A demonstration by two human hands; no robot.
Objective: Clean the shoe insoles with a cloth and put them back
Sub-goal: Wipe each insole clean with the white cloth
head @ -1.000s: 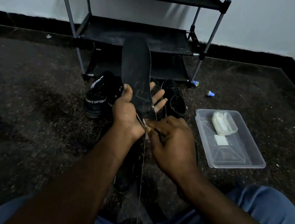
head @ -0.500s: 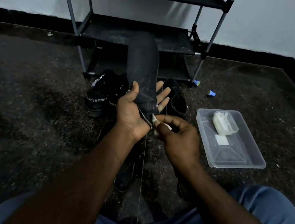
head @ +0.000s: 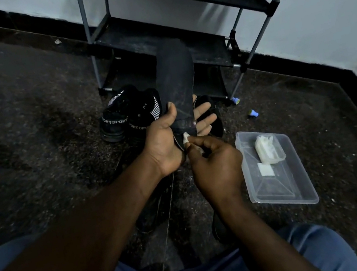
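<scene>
On the dark floor point(head: 30, 137) at far left, two black shoes point(head: 119, 119) sit side by side in front of the rack point(head: 181, 46). Just right of them the left hand point(head: 165, 145) grasps the insole point(head: 176, 80) near its lower end, thumb across the front and fingers spread behind. The insole stands upright, leaning slightly right. The right hand point(head: 216, 164) pinches a small white cloth point(head: 185, 137) against the insole's bottom edge. Farther right on the floor lies a clear tray point(head: 277, 189) holding a white packet point(head: 268, 149).
</scene>
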